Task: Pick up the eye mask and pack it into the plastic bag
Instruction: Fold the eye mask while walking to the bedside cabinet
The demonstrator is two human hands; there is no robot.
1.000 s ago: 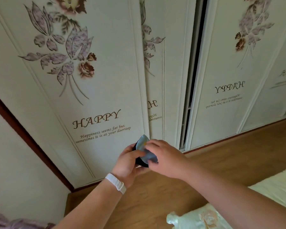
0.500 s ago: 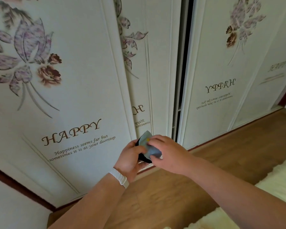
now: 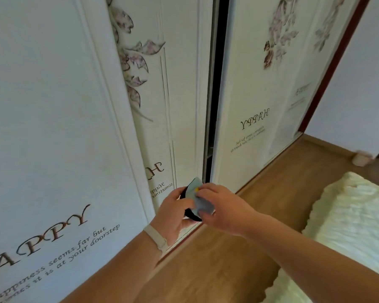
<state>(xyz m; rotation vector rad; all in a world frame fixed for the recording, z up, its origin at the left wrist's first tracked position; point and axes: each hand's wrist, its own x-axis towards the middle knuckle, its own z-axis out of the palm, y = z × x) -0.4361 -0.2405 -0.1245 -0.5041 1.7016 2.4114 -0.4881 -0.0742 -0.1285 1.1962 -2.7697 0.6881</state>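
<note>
Both hands meet in mid-air in front of the wardrobe doors. My left hand (image 3: 175, 212), with a white band on the wrist, grips a dark folded eye mask (image 3: 189, 215) from the left. A pale blue-grey piece (image 3: 198, 196) with a small yellow mark lies over the mask; I cannot tell whether it is part of the mask or the plastic bag. My right hand (image 3: 224, 207) pinches this piece from the right, thumb below and fingers on top. Most of the mask is hidden by both hands.
White sliding wardrobe doors (image 3: 74, 127) with flower prints and "HAPPY" lettering stand right behind the hands, with a dark gap (image 3: 214, 106) between two panels. Wooden floor (image 3: 271, 193) runs below. A cream fluffy bed cover (image 3: 354, 215) lies at the right.
The view has swung to the right, so the doors have slid left in the picture and more bed shows. Both hands keep the same hold on the bundle.
</note>
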